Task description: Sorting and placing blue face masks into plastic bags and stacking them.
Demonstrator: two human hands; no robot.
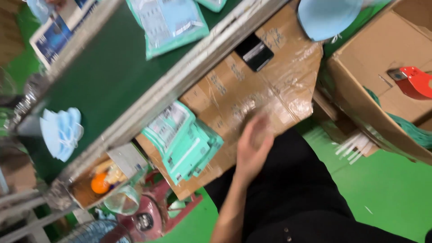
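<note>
Left hand (253, 146), fingers apart, lies flat on the cardboard (252, 85); one packet stack (184, 141) at nine o'clock.

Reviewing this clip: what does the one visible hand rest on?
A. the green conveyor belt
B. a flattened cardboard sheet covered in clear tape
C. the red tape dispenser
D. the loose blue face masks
B: the hand lies flat on the taped cardboard sheet, beside the stack of teal packets; the view is tilted, so which hand it is cannot be told.
</note>
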